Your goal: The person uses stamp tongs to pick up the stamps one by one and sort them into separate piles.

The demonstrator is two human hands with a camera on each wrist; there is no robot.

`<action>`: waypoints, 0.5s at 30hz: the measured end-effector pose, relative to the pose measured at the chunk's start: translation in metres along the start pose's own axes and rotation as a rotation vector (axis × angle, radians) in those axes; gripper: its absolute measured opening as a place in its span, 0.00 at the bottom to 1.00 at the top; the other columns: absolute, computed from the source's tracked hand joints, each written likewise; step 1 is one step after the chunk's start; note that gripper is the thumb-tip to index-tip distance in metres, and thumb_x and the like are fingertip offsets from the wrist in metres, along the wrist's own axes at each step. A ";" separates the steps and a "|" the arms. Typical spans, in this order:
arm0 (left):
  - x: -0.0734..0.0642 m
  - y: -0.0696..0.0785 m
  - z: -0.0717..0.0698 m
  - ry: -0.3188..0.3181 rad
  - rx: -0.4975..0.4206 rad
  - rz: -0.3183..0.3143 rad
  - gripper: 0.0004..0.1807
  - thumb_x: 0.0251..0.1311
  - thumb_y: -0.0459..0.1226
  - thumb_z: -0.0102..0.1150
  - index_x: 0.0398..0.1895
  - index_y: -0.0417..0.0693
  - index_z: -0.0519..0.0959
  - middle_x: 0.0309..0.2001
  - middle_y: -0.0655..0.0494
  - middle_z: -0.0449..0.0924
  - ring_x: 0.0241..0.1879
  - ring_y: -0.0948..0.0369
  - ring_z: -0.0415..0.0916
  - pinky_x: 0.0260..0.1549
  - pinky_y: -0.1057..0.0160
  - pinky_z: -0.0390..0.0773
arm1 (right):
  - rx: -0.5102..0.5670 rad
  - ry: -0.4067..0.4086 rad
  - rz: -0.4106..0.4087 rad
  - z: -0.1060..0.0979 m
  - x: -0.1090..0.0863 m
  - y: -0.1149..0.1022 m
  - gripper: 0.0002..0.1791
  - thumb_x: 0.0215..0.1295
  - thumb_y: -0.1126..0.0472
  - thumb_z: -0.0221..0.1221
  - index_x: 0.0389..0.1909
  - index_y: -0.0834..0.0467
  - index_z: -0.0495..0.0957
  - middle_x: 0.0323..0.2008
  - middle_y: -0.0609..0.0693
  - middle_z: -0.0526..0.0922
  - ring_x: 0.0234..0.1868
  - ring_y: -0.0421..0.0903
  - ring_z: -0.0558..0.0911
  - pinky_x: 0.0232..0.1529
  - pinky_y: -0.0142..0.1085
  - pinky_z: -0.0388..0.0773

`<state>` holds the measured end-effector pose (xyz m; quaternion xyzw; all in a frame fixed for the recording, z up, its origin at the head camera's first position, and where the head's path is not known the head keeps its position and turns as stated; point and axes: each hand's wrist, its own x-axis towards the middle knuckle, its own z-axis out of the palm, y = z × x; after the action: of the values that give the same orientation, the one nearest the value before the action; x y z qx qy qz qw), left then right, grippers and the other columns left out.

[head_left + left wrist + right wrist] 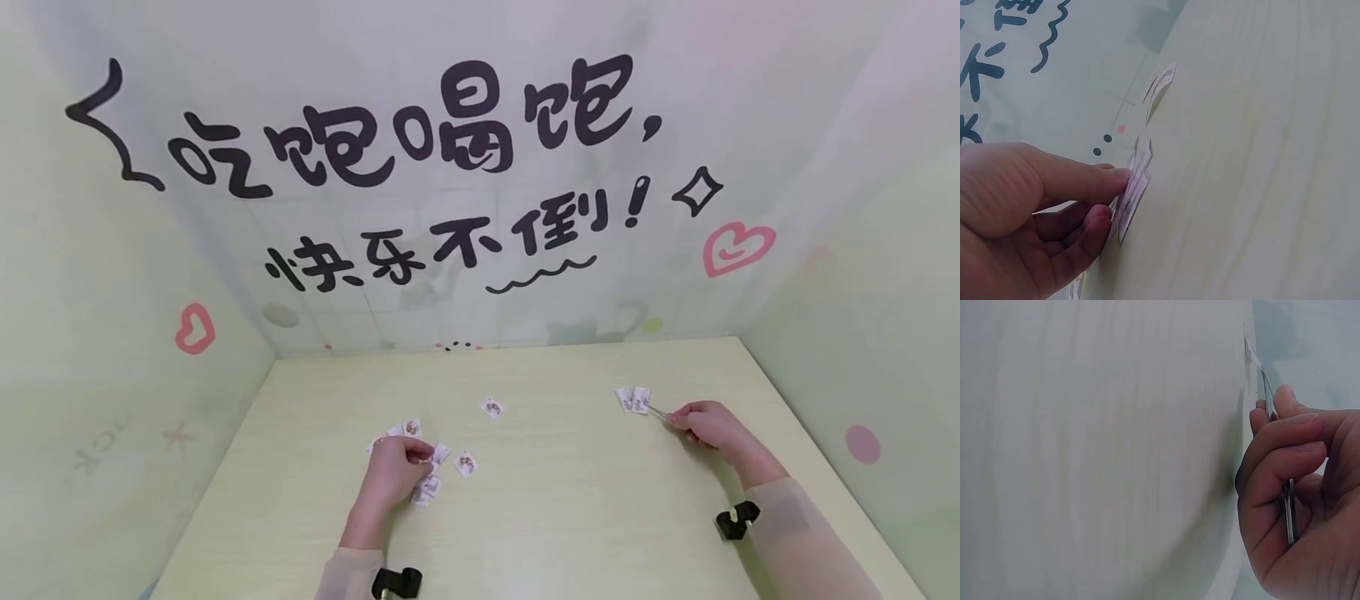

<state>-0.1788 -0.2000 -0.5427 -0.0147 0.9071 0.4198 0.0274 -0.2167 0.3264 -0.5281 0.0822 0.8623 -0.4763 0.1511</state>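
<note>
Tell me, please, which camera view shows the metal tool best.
The right wrist view: it shows the metal tool larger, front and back, though the right hand hides its middle. The head view shows only a small front part; the left wrist view shows none.

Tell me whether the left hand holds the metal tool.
No, the right hand grips the metal tool.
</note>
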 end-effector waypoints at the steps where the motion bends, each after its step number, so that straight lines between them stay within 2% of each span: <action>1: 0.000 0.000 0.000 0.002 -0.001 -0.001 0.09 0.56 0.23 0.73 0.40 0.39 0.89 0.33 0.54 0.84 0.34 0.59 0.79 0.35 0.60 0.81 | 0.001 0.000 0.001 0.000 0.000 0.000 0.13 0.76 0.60 0.62 0.45 0.69 0.82 0.24 0.46 0.75 0.25 0.43 0.72 0.28 0.35 0.68; 15: -0.002 0.003 -0.001 -0.004 -0.011 -0.020 0.09 0.59 0.24 0.72 0.41 0.39 0.89 0.34 0.53 0.84 0.34 0.58 0.78 0.34 0.60 0.80 | -0.006 0.003 0.023 -0.004 -0.001 0.004 0.14 0.77 0.57 0.63 0.45 0.67 0.82 0.24 0.46 0.75 0.26 0.43 0.72 0.29 0.35 0.69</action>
<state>-0.1771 -0.1986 -0.5398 -0.0229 0.9045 0.4245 0.0334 -0.2152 0.3317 -0.5294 0.0924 0.8630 -0.4716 0.1555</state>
